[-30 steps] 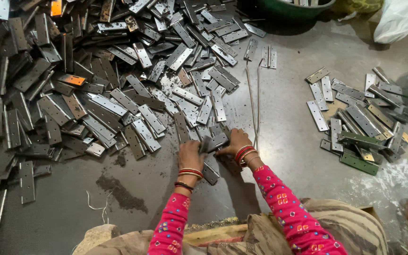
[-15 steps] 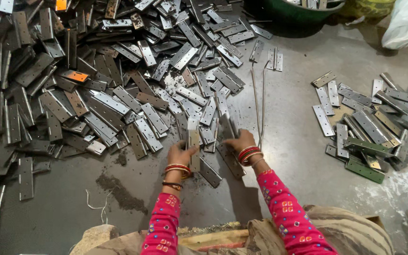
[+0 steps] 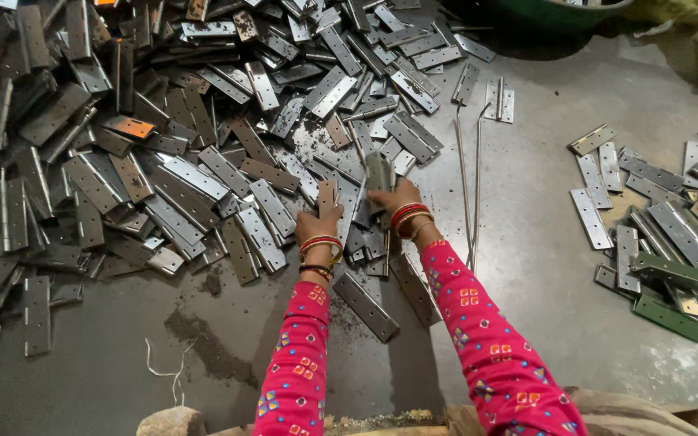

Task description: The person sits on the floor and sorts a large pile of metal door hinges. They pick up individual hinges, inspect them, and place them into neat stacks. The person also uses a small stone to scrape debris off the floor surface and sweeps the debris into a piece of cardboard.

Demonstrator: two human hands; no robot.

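Observation:
A big heap of flat steel hinge plates (image 3: 203, 153) covers the grey floor ahead and to my left. My left hand (image 3: 317, 222) grips one narrow plate (image 3: 326, 194), held upright above the heap's near edge. Just to its right, my right hand (image 3: 393, 198) is closed on another hinge plate (image 3: 379, 173), lifted off the pile. Both arms wear pink patterned sleeves with red bangles at the wrists. A loose plate (image 3: 365, 305) lies on the floor between my forearms.
A smaller pile of hinge plates (image 3: 656, 214), some painted green, lies at the right. Two thin metal rods (image 3: 470, 186) lie on the floor right of my right hand. A green tub (image 3: 575, 10) stands at the top. Dirt patches mark the floor at bottom left.
Both hands moved from the floor-level plates up into the heap's edge and each lifted a hinge plate. The camera view shifted slightly.

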